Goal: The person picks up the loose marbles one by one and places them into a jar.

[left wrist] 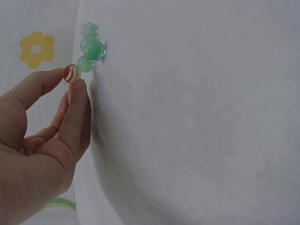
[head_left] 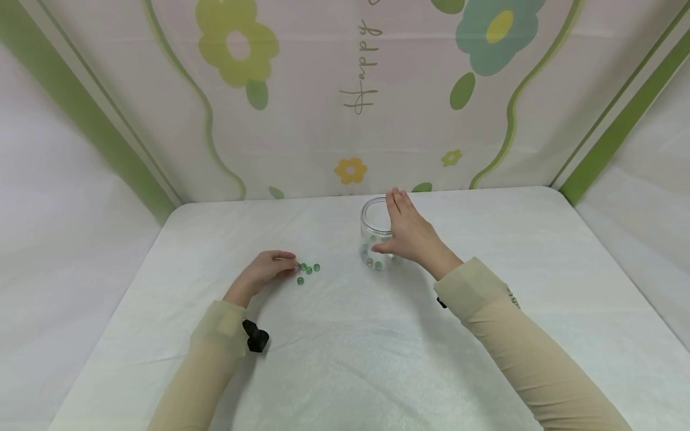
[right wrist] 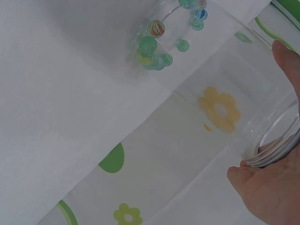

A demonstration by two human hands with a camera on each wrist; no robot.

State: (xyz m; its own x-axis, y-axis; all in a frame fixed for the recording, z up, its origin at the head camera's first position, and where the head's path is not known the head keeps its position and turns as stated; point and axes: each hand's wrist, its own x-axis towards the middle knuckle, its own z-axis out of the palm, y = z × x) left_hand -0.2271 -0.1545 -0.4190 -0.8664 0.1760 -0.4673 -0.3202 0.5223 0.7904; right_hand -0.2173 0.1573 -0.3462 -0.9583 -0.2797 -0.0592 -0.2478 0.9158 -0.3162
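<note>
My left hand (head_left: 262, 272) pinches a red-and-white swirled marble (left wrist: 72, 73) between thumb and fingertips, just beside several loose green marbles (head_left: 309, 270) on the white table. To their right stands a clear glass jar (head_left: 368, 238), upright and uncovered. My right hand (head_left: 414, 236) holds the jar near its rim from the right, thumb on the near side and fingers stretched along the far side. Inside, several marbles (right wrist: 148, 45) lie around the bottom, mostly green, with a brown-red swirled one (right wrist: 155, 28) and a blue one among them.
A white cloth covers the table (head_left: 345, 371). Behind it rises a pale backdrop (head_left: 302, 120) printed with flowers and green lines. A black wrist device (head_left: 256, 336) sits at the left sleeve.
</note>
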